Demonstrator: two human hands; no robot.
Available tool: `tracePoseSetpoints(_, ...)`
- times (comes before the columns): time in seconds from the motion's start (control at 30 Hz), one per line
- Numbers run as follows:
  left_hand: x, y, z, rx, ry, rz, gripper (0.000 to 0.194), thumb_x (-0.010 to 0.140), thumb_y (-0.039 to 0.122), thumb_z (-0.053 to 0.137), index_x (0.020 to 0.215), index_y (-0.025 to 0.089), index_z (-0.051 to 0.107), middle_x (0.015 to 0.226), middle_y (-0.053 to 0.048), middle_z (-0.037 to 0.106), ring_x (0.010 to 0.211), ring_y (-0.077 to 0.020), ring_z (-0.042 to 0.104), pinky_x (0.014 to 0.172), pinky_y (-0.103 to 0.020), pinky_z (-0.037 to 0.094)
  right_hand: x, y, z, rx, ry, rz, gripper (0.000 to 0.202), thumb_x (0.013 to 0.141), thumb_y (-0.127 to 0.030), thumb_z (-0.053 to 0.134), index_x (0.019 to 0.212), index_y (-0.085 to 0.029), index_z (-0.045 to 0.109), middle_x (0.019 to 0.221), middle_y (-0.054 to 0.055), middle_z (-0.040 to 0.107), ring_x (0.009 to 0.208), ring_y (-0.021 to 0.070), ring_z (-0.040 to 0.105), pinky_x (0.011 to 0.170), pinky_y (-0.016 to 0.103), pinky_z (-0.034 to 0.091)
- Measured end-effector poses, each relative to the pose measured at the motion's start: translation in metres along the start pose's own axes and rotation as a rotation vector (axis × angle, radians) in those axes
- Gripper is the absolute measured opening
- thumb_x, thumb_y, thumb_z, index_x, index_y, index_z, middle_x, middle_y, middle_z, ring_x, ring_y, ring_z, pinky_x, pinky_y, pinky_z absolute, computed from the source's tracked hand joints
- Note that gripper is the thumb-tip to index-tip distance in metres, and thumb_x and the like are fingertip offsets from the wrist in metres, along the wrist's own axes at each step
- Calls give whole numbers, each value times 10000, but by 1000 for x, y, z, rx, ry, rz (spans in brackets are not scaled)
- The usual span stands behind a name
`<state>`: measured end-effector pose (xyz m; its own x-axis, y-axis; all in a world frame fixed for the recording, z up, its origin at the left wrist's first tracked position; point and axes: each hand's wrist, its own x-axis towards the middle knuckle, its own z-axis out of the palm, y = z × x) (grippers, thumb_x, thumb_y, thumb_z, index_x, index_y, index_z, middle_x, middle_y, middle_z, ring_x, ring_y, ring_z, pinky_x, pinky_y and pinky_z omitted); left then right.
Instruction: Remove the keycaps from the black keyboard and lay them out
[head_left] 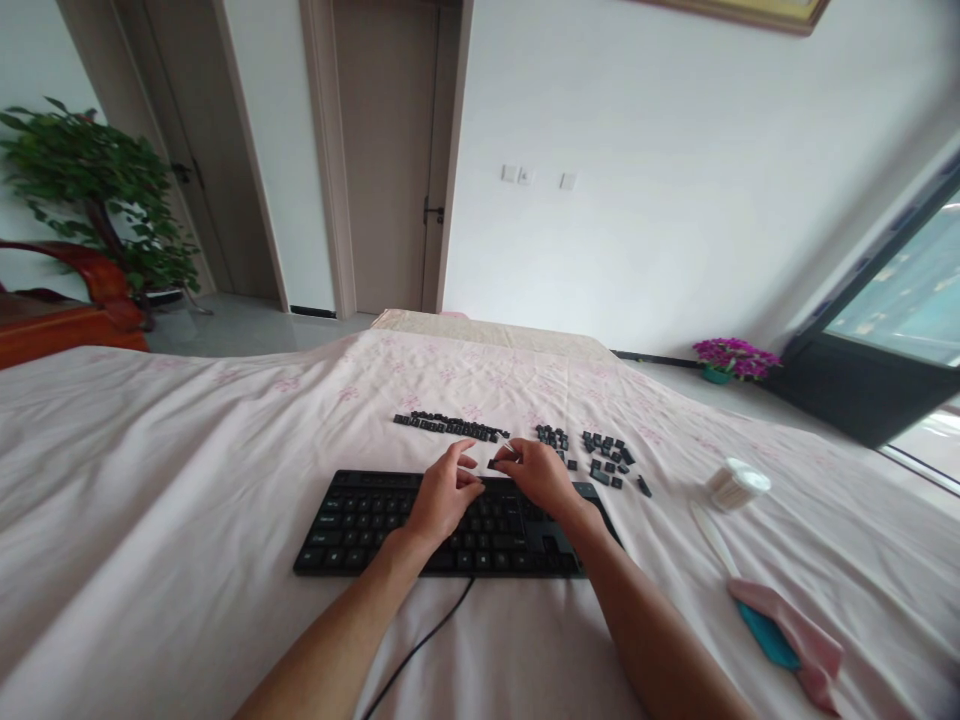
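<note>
A black keyboard [352,520] lies on the cloth, its left part covered with keys. Dark gaps without keycaps show at its right end, partly hidden by my right arm. Over the keyboard's top edge, my left hand [442,490] is open, its fingers loosely curved and apart. Beside it, my right hand [538,474] pinches a small black keycap [493,464] at its fingertips. A thin white stick, like a cotton swab [510,448], also pokes out of the right fingers. Loose keycaps lie beyond the hands, in a long row [446,427] and a scattered group [607,455].
To the right stand a white round tub [739,485] and a brush-like tool with a pale handle, wrapped in pink cloth [784,610] with a blue part. The keyboard's cable [424,640] runs toward me. Wrinkled pale pink cloth [187,500] covers the surface.
</note>
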<state>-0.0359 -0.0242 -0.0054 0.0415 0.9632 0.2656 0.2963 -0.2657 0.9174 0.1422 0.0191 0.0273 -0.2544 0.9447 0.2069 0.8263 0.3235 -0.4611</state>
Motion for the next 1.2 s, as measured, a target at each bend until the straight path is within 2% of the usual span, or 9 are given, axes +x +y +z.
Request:
tracePoseSetpoints(0.1, 1, -1, 0, 66, -6, 34, 480, 729, 59, 583, 1182, 212, 541, 981, -23, 645, 713, -95, 645, 754, -251, 522, 15, 14, -4, -78, 73, 145, 187, 772, -374, 627, 866, -244, 722, 782, 23, 712, 733, 183, 636, 600, 247, 371)
tracePoseSetpoints(0.2, 1, -3, 1, 120, -3, 66, 437, 733, 54, 564, 1146, 196, 578, 967, -30, 662, 717, -101, 640, 780, -261, 519, 30, 25, -3, -165, 70, 214, 191, 781, -355, 604, 887, -257, 730, 826, 34, 718, 799, 200, 644, 604, 253, 369)
tracePoseSetpoints(0.43, 1, -5, 2, 154, -44, 118, 317, 742, 51, 545, 1007, 186, 654, 989, -35, 667, 750, -112, 637, 776, -253, 518, 49, 31, 11, -222, 45, 248, 201, 780, -326, 591, 885, -246, 741, 861, 57, 725, 867, 225, 650, 611, 256, 376)
tracePoseSetpoints(0.77, 1, -6, 2, 155, -51, 122, 288, 750, 62, 547, 981, 187, 667, 971, -29, 655, 749, -111, 629, 780, -247, 508, 50, 32, 17, -218, 56, 250, 190, 794, -304, 581, 878, -239, 739, 870, 73, 726, 863, 227, 650, 656, 264, 405)
tracePoseSetpoints(0.83, 2, -6, 1, 159, -54, 123, 284, 754, 65, 543, 977, 187, 669, 968, -29, 652, 752, -112, 628, 781, -248, 507, 48, 28, 14, -201, 74, 238, 228, 834, -328, 542, 883, -217, 735, 872, 90, 723, 862, 233, 648, 674, 273, 414)
tracePoseSetpoints(0.93, 2, -5, 1, 169, -61, 127, 271, 760, 73, 539, 969, 184, 672, 965, -30, 649, 762, -118, 625, 785, -253, 503, 42, 19, 4, -158, 95, 195, 399, 934, -395, 384, 900, -189, 725, 873, 93, 718, 855, 207, 647, 721, 269, 427)
tracePoseSetpoints(1.03, 1, -4, 1, 181, -74, 134, 261, 767, 86, 542, 974, 185, 666, 965, -31, 643, 789, -126, 623, 793, -259, 496, 30, 6, -12, -12, 76, -8, 509, 984, -407, 253, 942, -209, 720, 902, 56, 719, 869, 168, 639, 796, 254, 429)
tracePoseSetpoints(1.1, 0, -3, 1, 200, -81, 137, 258, 771, 92, 545, 981, 189, 659, 965, -30, 638, 793, -128, 617, 791, -262, 490, 20, -1, -23, 81, 49, -150, 495, 981, -411, 275, 908, -231, 730, 883, 40, 720, 883, 173, 630, 831, 269, 425)
tracePoseSetpoints(1.2, -2, -3, 2, 250, -100, 151, 242, 770, 99, 561, 966, 204, 656, 960, -21, 628, 788, -128, 606, 783, -262, 481, 2, -5, -32, 203, 17, -156, 465, 967, -425, 318, 875, -229, 729, 777, 27, 713, 713, 154, 620, 716, 260, 454)
